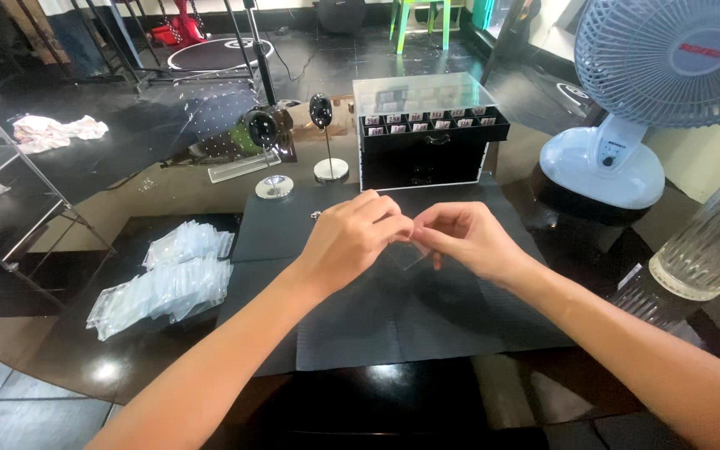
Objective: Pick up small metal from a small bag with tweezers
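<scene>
Over the dark grey cloth mat (360, 325), the left hand (347, 242) and right hand (468, 237) together pinch a small clear plastic pouch (412, 252). At nine o'clock lies a heap of clear pouches (164, 283); at twelve stands a black drawer box with a clear lid (427, 137).

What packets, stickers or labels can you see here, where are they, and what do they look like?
Small clear bag: pinched between the left hand and right hand, flat and see-through.
Pile of clear bags: left on the table, shiny and see-through.
Label cards: in rows atop the black box, small white rectangles.
Fan badge: middle of the white fan grille, red strip.
</scene>
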